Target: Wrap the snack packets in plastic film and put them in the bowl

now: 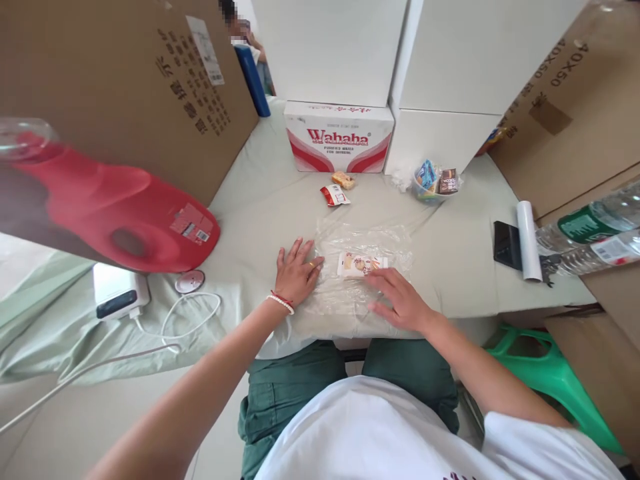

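A clear plastic bag (367, 240) lies flat on the pale green table cover (260, 200) in front of me, with a small white snack packet (361, 265) inside or under it. My left hand (297, 272) lies flat on the bag's left edge, fingers spread. My right hand (400, 299) rests on the bag's right near part, fingers stretched toward the packet and touching its near edge.
Two small snack packets (335, 195) lie farther back, before a Wahaha carton (339, 137). A cup of snacks (433, 180), a phone (506, 245), a white roll (529, 240) and water bottles (595, 230) are at right. A red jug (115, 210) and power bank (117, 290) sit left.
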Tool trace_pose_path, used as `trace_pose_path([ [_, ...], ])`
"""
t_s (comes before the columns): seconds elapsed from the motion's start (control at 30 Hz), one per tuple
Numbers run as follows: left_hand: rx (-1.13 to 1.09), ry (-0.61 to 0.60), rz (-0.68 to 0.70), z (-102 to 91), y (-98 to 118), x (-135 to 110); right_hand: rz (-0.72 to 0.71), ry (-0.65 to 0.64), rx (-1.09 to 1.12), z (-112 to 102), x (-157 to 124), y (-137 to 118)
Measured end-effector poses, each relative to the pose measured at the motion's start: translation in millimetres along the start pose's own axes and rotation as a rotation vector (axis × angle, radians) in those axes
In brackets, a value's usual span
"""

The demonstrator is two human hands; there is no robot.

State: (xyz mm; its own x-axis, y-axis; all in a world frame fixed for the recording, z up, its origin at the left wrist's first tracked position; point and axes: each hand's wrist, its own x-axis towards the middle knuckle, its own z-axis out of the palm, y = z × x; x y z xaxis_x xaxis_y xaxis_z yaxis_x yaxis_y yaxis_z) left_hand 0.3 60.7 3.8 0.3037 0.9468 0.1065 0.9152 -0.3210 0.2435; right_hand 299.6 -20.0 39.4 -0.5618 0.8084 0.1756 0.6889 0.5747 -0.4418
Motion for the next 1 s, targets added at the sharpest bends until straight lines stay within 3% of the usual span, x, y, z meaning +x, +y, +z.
trace_pose_path([
  [0.1, -0.016, -0.014, -0.040, -5.9, -5.9, -5.6, 0.046, -0.035, -0.055, 11.3, -39.5, -3.5],
  [0.17, -0.023, -0.039, 0.060, -12.9, -9.2, -11.1, 0.094, -0.006, -0.077, 20.4, -52.0, -3.6],
  [0.3, -0.135, -0.280, 0.429, -26.6, -19.5, -26.3, 0.130, 0.105, -0.020, 22.2, -44.0, -1.0],
  [0.4, -0.210, -0.368, 0.503, -30.3, -29.5, -36.3, 0.154, 0.106, 0.020, 4.5, -24.0, 5.8],
  [0.53, -0.196, -0.318, 0.433, -26.6, -29.1, -40.7, 0.236, 0.010, 0.050, -24.1, 5.4, 21.0],
  [0.63, -0.260, -0.234, 0.322, -22.0, -17.1, -29.7, 0.313, 0.003, 0.126, -35.4, 24.7, 34.2],
  [0.8, -0.220, -0.068, -0.089, -14.7, 3.8, 15.6, 0.501, -0.031, 0.252, -37.6, 41.0, 56.2],
  [0.93, -0.115, -0.018, -0.229, -4.4, 12.9, 41.3, 0.636, -0.172, 0.028, -43.2, 53.3, 66.1],
  [1.0, -0.100, -0.004, -0.270, 0.8, 15.5, 44.4, 0.617, -0.124, -0.141, -47.9, 67.8, 67.3],
])
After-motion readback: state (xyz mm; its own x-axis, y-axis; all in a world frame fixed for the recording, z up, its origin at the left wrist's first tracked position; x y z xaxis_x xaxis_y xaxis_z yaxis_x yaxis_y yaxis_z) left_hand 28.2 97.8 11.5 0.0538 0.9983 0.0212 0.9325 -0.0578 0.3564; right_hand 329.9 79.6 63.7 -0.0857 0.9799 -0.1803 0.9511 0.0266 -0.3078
